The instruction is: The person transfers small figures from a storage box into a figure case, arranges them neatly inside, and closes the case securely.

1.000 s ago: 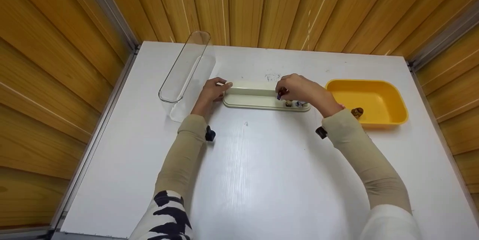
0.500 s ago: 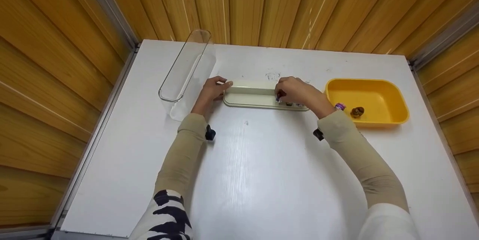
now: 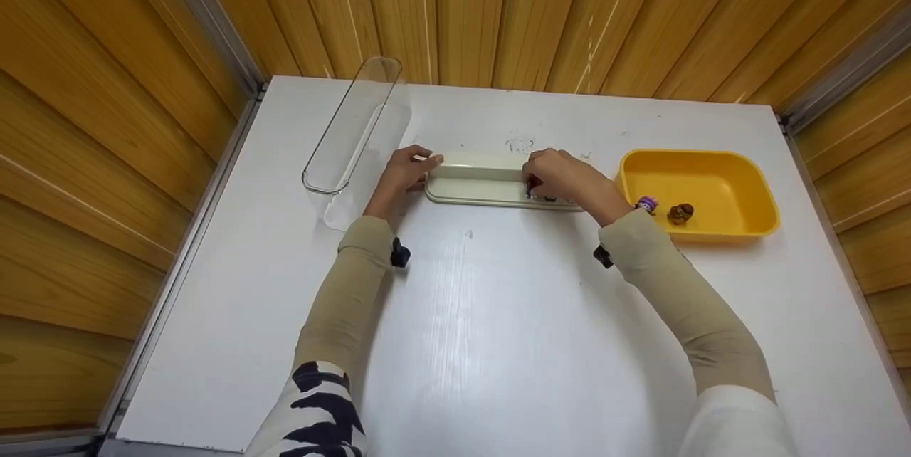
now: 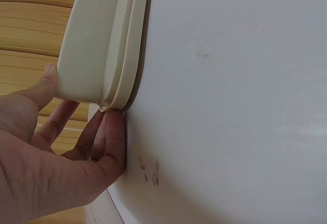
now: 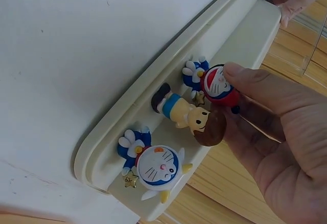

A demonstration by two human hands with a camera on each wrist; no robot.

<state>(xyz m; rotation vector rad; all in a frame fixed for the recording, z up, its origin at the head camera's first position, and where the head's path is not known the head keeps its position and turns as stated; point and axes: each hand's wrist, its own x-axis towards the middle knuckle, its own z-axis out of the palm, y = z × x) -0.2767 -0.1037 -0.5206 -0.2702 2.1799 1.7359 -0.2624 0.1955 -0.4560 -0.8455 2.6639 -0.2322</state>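
From the head view, a long cream plastic stand [image 3: 475, 185] was seen lying crosswise on the white surface [image 3: 498, 314], its long axis running from left to right. The left hand [image 3: 406, 174] was set against the stand's left end, the thumb laid on its top edge. The right hand [image 3: 566, 176] was placed over the stand's right part, so the small figures there were mostly hidden. Right of the stand a yellow plastic tub [image 3: 740, 179] was seen, with two small figures lying in it; left of the stand, a clear oblong plastic cover [image 3: 352, 133] was seen.

From the left wrist view, the stand's rounded left end [image 4: 104, 45] was shown held between the thumb above and the curled fingers [image 4: 110, 142] below its rim.

From the right wrist view, three figures were seen in a row along the stand's ledge [image 5: 240, 45]. A small red-capped blue cat figure [image 5: 212, 83], the one furthest along the row towards the stand's left end, was pinched at its head by the right hand's thumb and fingertips [image 5: 245, 75]. Next to it stood a brown-haired boy figure [image 5: 191, 116], and nearest the stand's right end a blue and white cat figure [image 5: 150, 165]. The pinched figure lay just off the fingertips, on the palm's stand-ward side.
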